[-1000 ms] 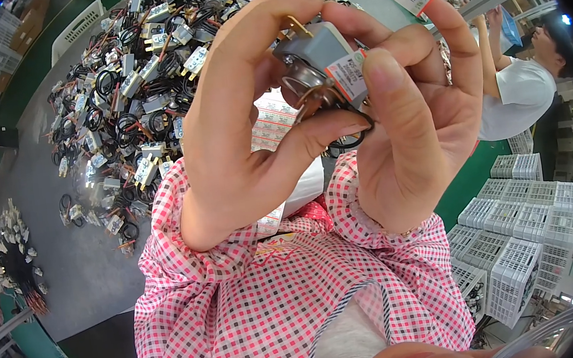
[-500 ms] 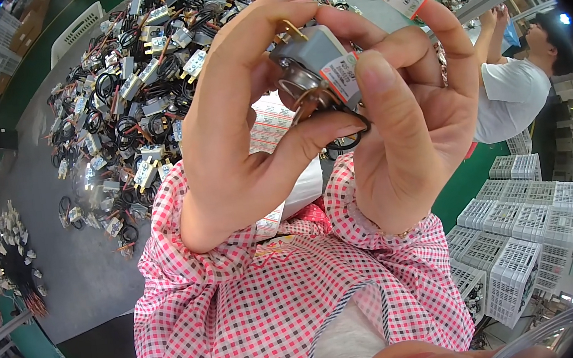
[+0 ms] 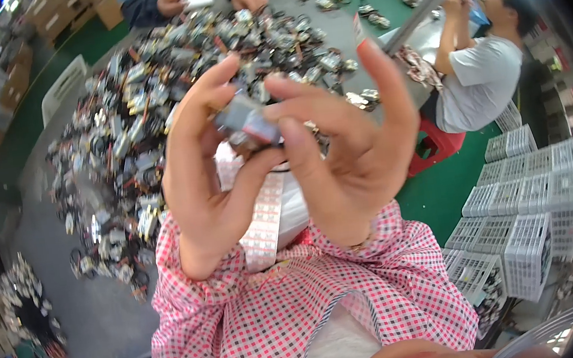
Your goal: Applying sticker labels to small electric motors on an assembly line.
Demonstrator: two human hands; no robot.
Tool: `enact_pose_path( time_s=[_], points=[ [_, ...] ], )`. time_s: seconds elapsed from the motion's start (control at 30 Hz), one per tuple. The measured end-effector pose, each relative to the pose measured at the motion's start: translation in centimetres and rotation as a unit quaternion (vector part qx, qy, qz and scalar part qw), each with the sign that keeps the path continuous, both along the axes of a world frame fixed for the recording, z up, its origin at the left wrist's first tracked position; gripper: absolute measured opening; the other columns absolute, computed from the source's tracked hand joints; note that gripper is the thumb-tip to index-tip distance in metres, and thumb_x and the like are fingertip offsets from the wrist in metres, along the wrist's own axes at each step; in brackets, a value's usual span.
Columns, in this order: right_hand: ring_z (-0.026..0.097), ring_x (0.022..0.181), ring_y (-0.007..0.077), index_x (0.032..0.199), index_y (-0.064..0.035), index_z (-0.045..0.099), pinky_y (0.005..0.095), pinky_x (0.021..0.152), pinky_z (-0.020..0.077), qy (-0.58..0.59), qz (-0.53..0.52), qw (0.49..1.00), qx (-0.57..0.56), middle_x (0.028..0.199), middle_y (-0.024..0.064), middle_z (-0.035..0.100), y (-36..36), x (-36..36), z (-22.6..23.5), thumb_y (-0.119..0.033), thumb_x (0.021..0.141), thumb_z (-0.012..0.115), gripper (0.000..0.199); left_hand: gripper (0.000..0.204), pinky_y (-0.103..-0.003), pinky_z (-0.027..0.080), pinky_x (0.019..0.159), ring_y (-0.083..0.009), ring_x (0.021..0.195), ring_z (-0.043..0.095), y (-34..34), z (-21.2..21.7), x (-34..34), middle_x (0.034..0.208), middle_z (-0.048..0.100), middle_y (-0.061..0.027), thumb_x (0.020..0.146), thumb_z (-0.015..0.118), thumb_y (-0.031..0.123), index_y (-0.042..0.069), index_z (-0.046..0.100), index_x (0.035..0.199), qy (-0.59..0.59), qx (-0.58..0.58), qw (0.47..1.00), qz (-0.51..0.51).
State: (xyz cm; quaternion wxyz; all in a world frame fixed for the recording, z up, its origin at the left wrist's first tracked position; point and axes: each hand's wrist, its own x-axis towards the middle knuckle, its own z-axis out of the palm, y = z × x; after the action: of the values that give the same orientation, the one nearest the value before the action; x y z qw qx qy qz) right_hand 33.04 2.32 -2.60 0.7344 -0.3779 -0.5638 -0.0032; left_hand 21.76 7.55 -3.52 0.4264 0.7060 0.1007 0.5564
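In front of my chest I hold a small grey electrical part (image 3: 238, 116), blurred by motion, with a red-and-white label stuck on it. My left hand (image 3: 198, 178) grips it between thumb and fingers from the left. From the right, my right hand (image 3: 343, 148) presses thumb and a finger against its labelled side. A second red-edged white label (image 3: 358, 30) clings to a raised fingertip of that hand. Below the hands hangs a strip of printed labels (image 3: 262, 232), partly covered by my left hand. My fingers hide much of the part's underside.
A large heap of similar parts with black cables (image 3: 114, 156) covers the grey table (image 3: 105, 327). Across it, another person's hands (image 3: 173, 2) hold a white card. White plastic crates (image 3: 531, 250) stand at right, near a red stool (image 3: 431, 145) and a seated person (image 3: 481, 61).
The view has shifted, and my hands with the part now appear smaller, lower and further left. The other person's hands with a white card have come into view. My grip looks much the same.
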Motion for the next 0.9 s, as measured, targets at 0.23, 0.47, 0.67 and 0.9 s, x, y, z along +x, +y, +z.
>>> enact_pose_path(
  time_s=[0.23,0.47,0.67,0.9],
  points=[
    [0.059,0.098,0.0226,0.136,-0.0004,0.026,0.0342,0.085,0.0452,0.05,0.016,0.995,-0.088,0.106,0.0168,0.058,-0.7,1.7,-0.4,-0.007,0.083,0.062,0.065,0.06,-0.029,0.048,0.082,-0.0225,0.107,0.053,-1.0,0.3,-0.2,0.133,0.037,-0.0228,0.065,0.073,-0.005,-0.001,0.045,0.118,0.019,0.005,1.0,-0.014],
    [0.057,0.094,0.015,0.139,-0.0064,0.017,0.0293,0.084,0.0458,0.256,0.259,0.903,-0.227,0.097,0.0086,0.059,-1.4,3.4,-1.3,-0.003,0.082,0.063,0.074,0.061,-0.03,0.05,0.079,-0.0217,0.094,0.054,-0.6,0.5,1.1,0.132,0.034,-0.0169,0.066,0.073,-0.003,0.005,0.05,0.122,0.195,0.03,0.979,0.056],
    [0.059,0.077,0.0116,0.137,-0.0039,0.019,0.0259,0.07,0.0478,0.144,0.175,0.897,-0.378,0.084,0.006,0.062,1.2,9.7,-5.0,-0.003,0.079,0.066,0.075,0.067,-0.033,0.046,0.086,-0.0231,0.102,0.052,0.7,-0.9,-0.1,0.127,0.042,-0.0146,0.072,0.068,-0.001,0.002,0.036,0.131,0.35,0.035,0.936,-0.007],
    [0.054,0.105,0.0303,0.133,0.0026,0.028,0.037,0.091,0.0416,-0.085,-0.344,0.93,-0.099,0.115,0.0192,0.054,9.9,22.9,-2.0,-0.031,0.085,0.062,0.068,0.05,-0.034,0.044,0.085,-0.0255,0.103,0.053,2.9,-0.6,-1.1,0.121,0.05,-0.0147,0.077,0.064,0.004,0.002,0.045,0.123,0.388,0.08,0.906,0.149]
  ],
)
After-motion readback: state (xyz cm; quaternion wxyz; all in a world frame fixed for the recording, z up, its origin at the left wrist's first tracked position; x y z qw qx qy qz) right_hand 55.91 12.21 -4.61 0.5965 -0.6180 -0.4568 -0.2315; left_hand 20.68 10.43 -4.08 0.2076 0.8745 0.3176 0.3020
